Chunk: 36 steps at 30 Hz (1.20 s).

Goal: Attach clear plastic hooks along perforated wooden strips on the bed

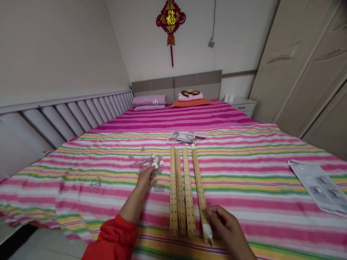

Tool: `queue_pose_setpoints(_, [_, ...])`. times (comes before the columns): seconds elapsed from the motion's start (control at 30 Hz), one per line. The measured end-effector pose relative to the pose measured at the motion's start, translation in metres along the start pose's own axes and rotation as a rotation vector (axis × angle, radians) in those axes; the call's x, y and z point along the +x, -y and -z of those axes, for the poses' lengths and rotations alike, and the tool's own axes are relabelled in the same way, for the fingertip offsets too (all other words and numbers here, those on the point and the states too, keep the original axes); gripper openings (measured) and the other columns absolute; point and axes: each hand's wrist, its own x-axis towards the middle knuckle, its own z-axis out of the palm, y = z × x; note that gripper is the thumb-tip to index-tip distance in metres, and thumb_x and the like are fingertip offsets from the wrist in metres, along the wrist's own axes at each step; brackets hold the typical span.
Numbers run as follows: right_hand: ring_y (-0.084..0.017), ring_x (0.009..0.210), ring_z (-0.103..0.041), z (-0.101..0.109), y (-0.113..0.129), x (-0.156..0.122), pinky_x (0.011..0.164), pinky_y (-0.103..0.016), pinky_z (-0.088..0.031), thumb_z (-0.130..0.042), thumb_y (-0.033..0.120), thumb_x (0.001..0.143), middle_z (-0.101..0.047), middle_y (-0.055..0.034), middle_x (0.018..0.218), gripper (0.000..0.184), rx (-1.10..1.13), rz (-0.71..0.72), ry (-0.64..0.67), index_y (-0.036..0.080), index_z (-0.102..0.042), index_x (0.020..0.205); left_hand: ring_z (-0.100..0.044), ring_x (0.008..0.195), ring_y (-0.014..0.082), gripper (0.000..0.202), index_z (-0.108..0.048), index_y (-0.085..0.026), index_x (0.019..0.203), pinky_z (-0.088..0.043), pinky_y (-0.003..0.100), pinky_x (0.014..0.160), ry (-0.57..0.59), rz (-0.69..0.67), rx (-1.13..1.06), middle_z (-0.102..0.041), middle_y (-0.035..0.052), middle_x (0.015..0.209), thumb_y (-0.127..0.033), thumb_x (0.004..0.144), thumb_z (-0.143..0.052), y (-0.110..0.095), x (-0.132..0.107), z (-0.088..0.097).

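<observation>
My left hand (145, 177) reaches over the bed, its fingers drawn together at a small white piece (155, 165) with a rounded edge. More white bits and clear plastic scraps (158, 187) lie around it. Several long wooden strips with rows of holes, one of them a left strip (173, 191), lie roughly side by side in front of me. At the right strip (199, 180), which is set slightly apart and angled, my right hand (226, 225) has its fingers curled against the edge. A white rounded piece (207, 231) sits on that strip's near end.
A clear packet (184, 137) lies beyond the strips. To the right is a plastic package (320, 186) with small parts. The striped bedspread (257, 173) covers the bed. A rail (81, 117) runs along the left side; folded bedding (150, 101) is at the headboard (200, 83).
</observation>
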Motion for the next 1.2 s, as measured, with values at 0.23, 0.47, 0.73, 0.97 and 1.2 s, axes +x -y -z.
queue_pose_setpoints(0.23, [-0.014,0.051,-0.046,-0.016,0.006,0.004,0.048,-0.024,-0.037,-0.063,0.066,0.064,-0.052,0.0014,0.053,0.047,-0.014,0.013,0.047,0.019,-0.064,0.065,-0.066,0.054,0.0126,0.005,-0.061,-0.010,0.083,-0.054,0.019,0.050,0.091,0.284,-0.320,-0.069,0.0075,0.067,-0.006,0.080,-0.059,-0.004,-0.018,0.010])
queue_pose_setpoints(0.47, [-0.015,0.056,-0.047,-0.029,0.021,0.007,0.054,-0.026,-0.038,-0.062,0.059,0.069,-0.052,0.0007,0.056,0.042,-0.056,0.091,0.103,0.018,-0.062,0.062,-0.066,0.057,0.0108,0.012,-0.059,-0.008,0.084,-0.056,0.017,0.053,0.082,0.408,-0.562,-0.066,0.0056,0.064,-0.001,0.085,-0.049,-0.008,-0.022,0.010])
queue_pose_setpoints(0.73, [-0.013,0.053,-0.040,-0.041,0.035,0.021,0.052,-0.024,-0.031,-0.061,0.042,0.071,-0.046,0.0042,0.053,0.025,-0.089,0.123,0.183,0.019,-0.061,0.062,-0.063,0.055,0.0113,0.014,-0.060,-0.009,0.080,-0.055,0.020,0.053,0.074,0.192,-0.474,-0.065,0.0062,0.062,-0.016,0.088,-0.051,0.002,-0.034,0.018])
queue_pose_setpoints(0.97, [-0.013,0.052,-0.048,-0.065,0.044,0.052,0.052,-0.025,-0.037,-0.063,0.032,0.069,-0.054,0.0036,0.055,0.014,-0.068,0.132,0.289,0.019,-0.069,0.069,-0.049,0.044,0.0065,0.028,-0.053,-0.014,0.064,-0.041,0.016,0.041,0.240,0.206,-0.582,-0.050,-0.0021,0.050,-0.028,0.089,-0.051,0.007,-0.045,0.021])
queue_pose_setpoints(1.2, [-0.020,0.082,-0.062,-0.100,0.052,0.089,0.070,-0.031,-0.049,-0.072,0.021,0.058,-0.070,-0.0039,0.096,0.033,0.009,0.224,0.217,0.022,-0.072,0.091,-0.035,0.039,0.0055,0.033,-0.049,-0.016,0.060,-0.032,0.016,0.041,0.392,0.224,-0.603,-0.036,-0.0065,0.042,-0.034,0.088,-0.050,0.000,-0.052,0.011])
